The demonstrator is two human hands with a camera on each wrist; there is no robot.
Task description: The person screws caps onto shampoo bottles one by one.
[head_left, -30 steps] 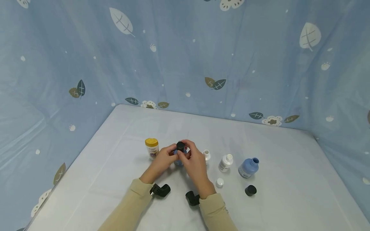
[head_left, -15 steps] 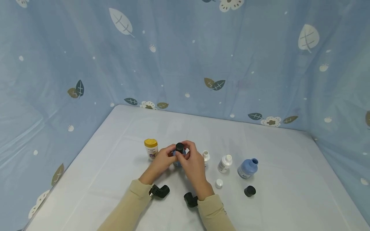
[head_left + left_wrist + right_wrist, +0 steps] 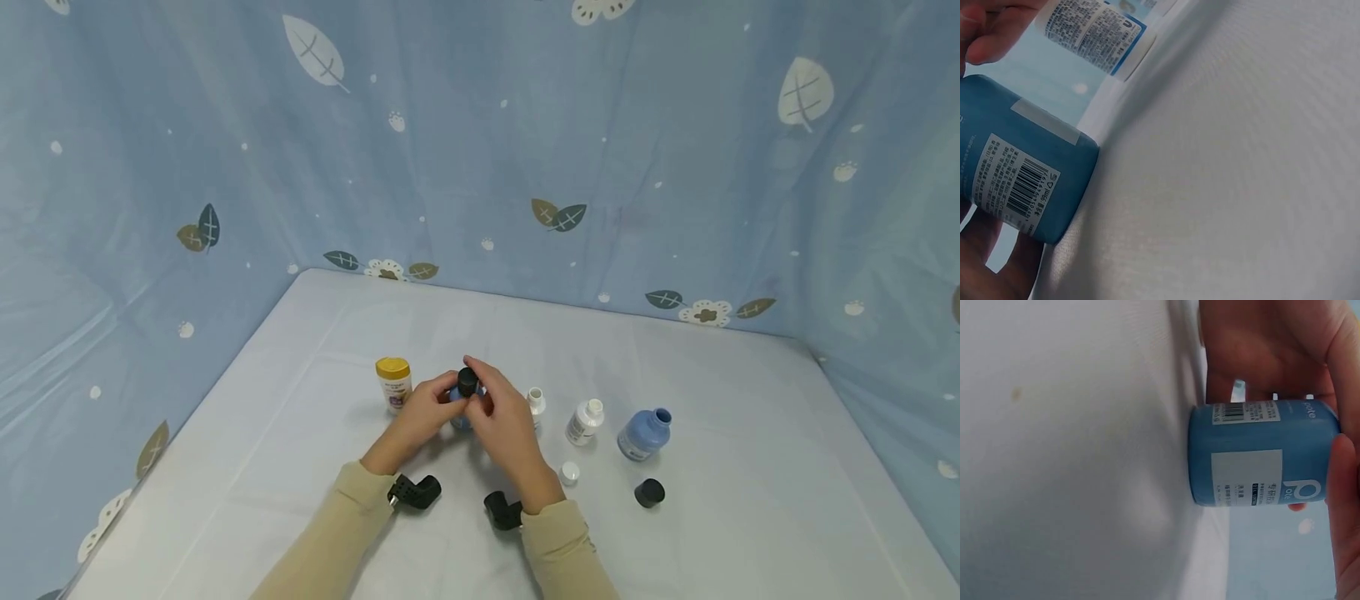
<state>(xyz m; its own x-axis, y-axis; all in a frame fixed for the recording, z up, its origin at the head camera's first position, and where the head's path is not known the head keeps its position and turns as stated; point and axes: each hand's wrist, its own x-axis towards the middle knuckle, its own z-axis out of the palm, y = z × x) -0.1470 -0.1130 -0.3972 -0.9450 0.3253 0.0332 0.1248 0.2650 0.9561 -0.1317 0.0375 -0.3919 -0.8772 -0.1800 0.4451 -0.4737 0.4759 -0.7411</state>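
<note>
In the head view my left hand [image 3: 425,414] grips a blue bottle [image 3: 461,419], which stands upright on the table. A black cap [image 3: 467,381] sits at the bottle's top. My right hand [image 3: 507,423] has its thumb and index finger around that cap. Both wrist views show the lower body of the blue bottle with its printed labels, its base at the white tabletop. The cap itself is outside the wrist views. Part of the bottle is covered by my fingers in the head view.
A white bottle with a yellow cap [image 3: 393,386] stands left of my hands. To the right are two uncapped white bottles [image 3: 585,422] and an uncapped blue bottle [image 3: 645,435]. A white cap [image 3: 569,473] and a loose black cap [image 3: 649,492] lie in front of them.
My right thumb and index finger have shifted around the black cap, the index finger now straighter along its far side. My left hand and the blue bottle stay in place.
</note>
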